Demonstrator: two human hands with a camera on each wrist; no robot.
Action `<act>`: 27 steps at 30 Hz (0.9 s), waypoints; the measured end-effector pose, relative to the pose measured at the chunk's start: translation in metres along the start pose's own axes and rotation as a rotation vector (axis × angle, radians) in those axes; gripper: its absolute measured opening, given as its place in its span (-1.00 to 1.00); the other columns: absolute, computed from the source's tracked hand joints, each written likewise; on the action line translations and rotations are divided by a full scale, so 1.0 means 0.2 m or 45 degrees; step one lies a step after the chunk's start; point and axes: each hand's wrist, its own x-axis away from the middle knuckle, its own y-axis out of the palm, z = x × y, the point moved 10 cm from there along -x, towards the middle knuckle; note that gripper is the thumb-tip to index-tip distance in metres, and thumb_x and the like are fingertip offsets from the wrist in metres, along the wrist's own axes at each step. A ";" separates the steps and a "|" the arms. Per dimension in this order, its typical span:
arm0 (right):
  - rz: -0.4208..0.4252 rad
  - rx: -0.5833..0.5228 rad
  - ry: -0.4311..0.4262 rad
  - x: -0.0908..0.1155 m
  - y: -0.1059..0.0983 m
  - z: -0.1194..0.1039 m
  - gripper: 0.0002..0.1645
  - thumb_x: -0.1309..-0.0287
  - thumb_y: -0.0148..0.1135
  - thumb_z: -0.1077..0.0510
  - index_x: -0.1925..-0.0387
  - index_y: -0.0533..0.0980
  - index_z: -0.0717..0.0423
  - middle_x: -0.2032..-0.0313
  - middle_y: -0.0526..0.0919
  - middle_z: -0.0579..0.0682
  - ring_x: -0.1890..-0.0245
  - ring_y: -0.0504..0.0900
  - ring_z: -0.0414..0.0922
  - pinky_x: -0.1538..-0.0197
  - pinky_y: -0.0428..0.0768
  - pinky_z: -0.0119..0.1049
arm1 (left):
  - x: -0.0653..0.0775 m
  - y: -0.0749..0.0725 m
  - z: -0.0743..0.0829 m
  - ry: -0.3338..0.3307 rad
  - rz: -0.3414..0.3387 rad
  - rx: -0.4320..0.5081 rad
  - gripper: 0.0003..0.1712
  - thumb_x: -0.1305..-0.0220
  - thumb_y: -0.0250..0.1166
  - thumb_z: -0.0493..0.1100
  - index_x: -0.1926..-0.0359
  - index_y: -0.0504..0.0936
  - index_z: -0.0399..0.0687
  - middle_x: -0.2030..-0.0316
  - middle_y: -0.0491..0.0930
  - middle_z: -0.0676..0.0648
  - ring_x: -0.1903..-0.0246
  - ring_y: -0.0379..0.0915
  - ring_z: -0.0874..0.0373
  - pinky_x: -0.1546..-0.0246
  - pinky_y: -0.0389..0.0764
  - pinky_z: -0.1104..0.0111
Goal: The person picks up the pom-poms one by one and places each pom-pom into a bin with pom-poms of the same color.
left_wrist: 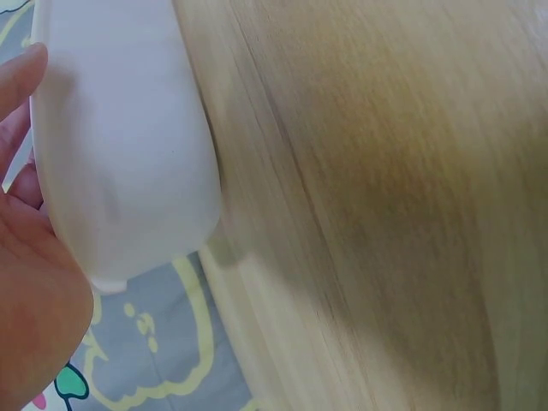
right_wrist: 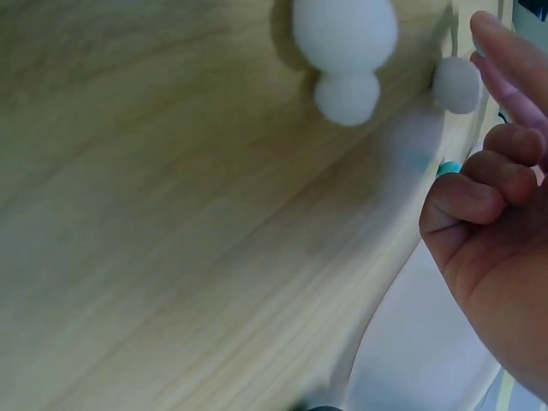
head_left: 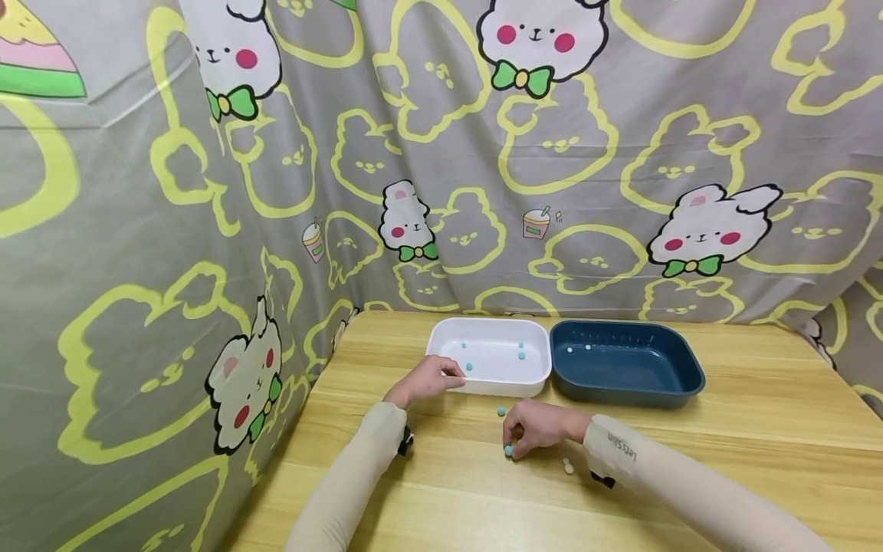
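My left hand (head_left: 431, 377) grips the front left rim of a white plastic tub (head_left: 497, 386), thumb against the rim in the left wrist view. Several small teal balls (head_left: 469, 366) lie inside that tub. On the table in front of it, the thumb and index finger of my right hand (head_left: 541, 424) pinch a teal ball (head_left: 508, 451). Another teal ball (head_left: 500, 412) rests just beyond the right knuckles. Below the right wrist sit whitish balls (head_left: 568, 466); in the right wrist view, two white balls (right_wrist: 345, 30) touch and a third white ball (right_wrist: 456, 86) is near the fingertips.
A dark blue tub (head_left: 628, 395) stands against the white tub's right side, with two small white balls (head_left: 588, 347) in it. Behind the wooden table (head_left: 441, 506) and along its left side hangs a grey patterned curtain (head_left: 441, 153).
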 end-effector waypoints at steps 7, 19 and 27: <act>0.019 -0.021 -0.017 0.01 -0.02 0.00 -0.90 0.07 0.45 0.21 0.46 0.67 -0.03 0.64 0.47 -0.33 0.58 0.32 -0.42 0.50 0.28 -0.53 | 0.00 0.00 0.00 -0.003 -0.001 0.012 -0.91 -0.23 0.31 -0.12 0.39 0.71 0.07 0.40 0.59 0.18 0.30 0.45 0.27 0.27 0.47 0.37; 0.076 -0.011 -0.008 0.03 -0.09 -0.04 -0.89 0.05 0.44 0.21 0.46 0.66 -0.07 0.62 0.38 -0.31 0.57 0.26 -0.41 0.42 0.30 -0.52 | 0.00 0.00 0.00 0.008 0.003 0.026 -0.91 -0.23 0.31 -0.10 0.39 0.71 0.06 0.40 0.61 0.17 0.28 0.45 0.26 0.27 0.47 0.36; 0.118 -0.067 -0.071 0.05 -0.15 -0.10 -0.93 -0.03 0.39 0.22 0.41 0.64 0.02 0.68 0.27 -0.26 0.63 0.23 -0.39 0.47 0.25 -0.52 | 0.00 0.00 -0.01 -0.004 0.003 0.029 -0.90 -0.23 0.31 -0.09 0.39 0.71 0.09 0.39 0.61 0.18 0.27 0.46 0.26 0.25 0.46 0.35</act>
